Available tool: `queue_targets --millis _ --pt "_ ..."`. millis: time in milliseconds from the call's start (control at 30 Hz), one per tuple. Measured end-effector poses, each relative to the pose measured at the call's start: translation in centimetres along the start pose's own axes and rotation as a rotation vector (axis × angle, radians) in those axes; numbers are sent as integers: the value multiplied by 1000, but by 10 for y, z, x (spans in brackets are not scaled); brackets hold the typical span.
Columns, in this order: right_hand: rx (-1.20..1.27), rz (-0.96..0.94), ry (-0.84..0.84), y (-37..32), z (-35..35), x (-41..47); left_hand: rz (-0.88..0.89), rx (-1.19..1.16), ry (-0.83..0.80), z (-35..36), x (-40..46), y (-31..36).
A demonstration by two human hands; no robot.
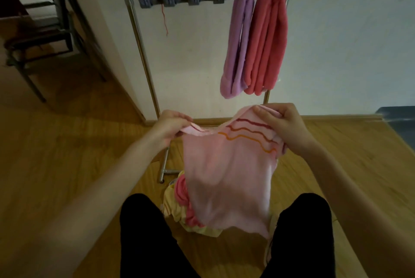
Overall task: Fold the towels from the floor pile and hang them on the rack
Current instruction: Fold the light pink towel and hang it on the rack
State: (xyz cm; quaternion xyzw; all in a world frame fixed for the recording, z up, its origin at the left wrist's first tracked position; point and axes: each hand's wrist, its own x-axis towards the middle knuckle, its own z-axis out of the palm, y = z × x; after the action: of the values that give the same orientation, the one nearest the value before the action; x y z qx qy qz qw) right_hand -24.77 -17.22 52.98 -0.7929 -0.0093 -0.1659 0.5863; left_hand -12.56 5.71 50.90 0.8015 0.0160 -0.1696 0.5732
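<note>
— Where is the pale pink towel (226,172) seen, relative to the rack (143,59)?

— It is held up in front of the rack, above the floor pile (179,205). One top corner is pinched by the left hand (173,127), the other edge is gripped by the curled fingers of the right hand (283,127).

— And on the rack itself?

— A purple towel (235,44) and a coral towel (267,39) are hung side by side, touching, near its right end.

— Left of the rack?

— A dark chair (45,30) is seen.
</note>
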Motion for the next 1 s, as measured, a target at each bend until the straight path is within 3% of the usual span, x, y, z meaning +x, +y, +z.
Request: queue_targets --millis 100,267,333,567,767,1000 --pt "-50 -31 -28 -7 2 4 146 243 -118 4 -19 2" --pt "-150 -82 -95 -22 8 7 391 289 -430 21 -46 12" --pt "-185 -94 -132 -26 10 8 469 286 -466 28 -52 13" --pt "-243 -97 -198 -29 9 11 740 446 -252 39 -47 8" --pt "-270 -85 -192 -22 -1 5 695 472 -176 32 -41 7" --pt "-392 -122 -106 16 0 -17 541 193 7 27 -41 13"
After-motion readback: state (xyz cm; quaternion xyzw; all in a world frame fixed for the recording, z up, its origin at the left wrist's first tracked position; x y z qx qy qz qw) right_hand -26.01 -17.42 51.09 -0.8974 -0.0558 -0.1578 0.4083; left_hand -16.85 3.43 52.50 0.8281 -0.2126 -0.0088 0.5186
